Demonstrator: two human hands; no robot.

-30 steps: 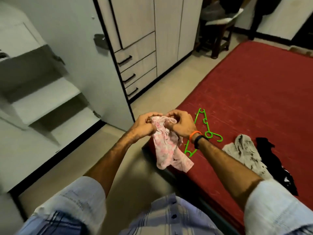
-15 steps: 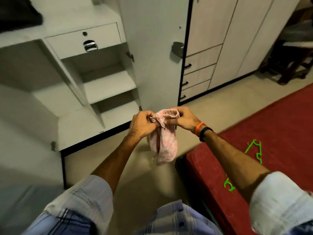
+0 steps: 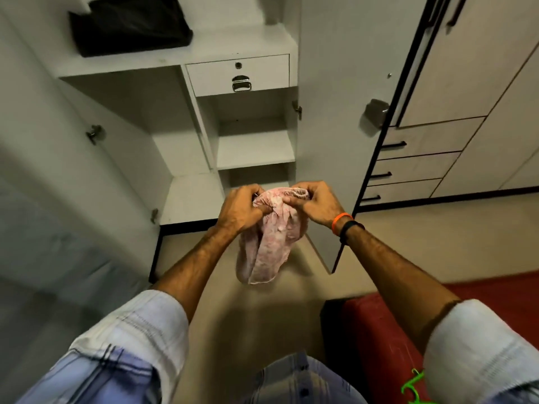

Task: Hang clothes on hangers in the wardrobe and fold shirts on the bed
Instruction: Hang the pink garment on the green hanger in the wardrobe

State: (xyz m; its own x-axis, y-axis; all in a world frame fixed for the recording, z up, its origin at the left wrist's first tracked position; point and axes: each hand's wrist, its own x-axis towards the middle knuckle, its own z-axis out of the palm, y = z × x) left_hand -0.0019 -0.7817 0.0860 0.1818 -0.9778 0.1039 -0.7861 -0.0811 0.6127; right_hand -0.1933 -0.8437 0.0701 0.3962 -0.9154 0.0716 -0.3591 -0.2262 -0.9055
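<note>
Well, the pink garment (image 3: 269, 237) hung in mid-air before the open wardrobe (image 3: 253, 141), pinched at its top edge by both hands.

The cloth was small and limp, bunched at its gathered edge and dangling free above the floor (image 3: 262, 322), so a loose pinch on either side looked likely to let it slump or drop; and with no hanger in either hand, and the green hanger (image 3: 412, 386) lying back on the red bed (image 3: 388, 325), hanging it from here seemed awkward. The left hand (image 3: 240, 209) was curled tight on the left of that edge, knuckles up, fingers tucked into the fabric. The right hand (image 3: 316, 202), wristbands showing, gripped the other end, thumb pressed on the cloth. Both forearms reached forward and converged, hands close together at the cloth.
</note>
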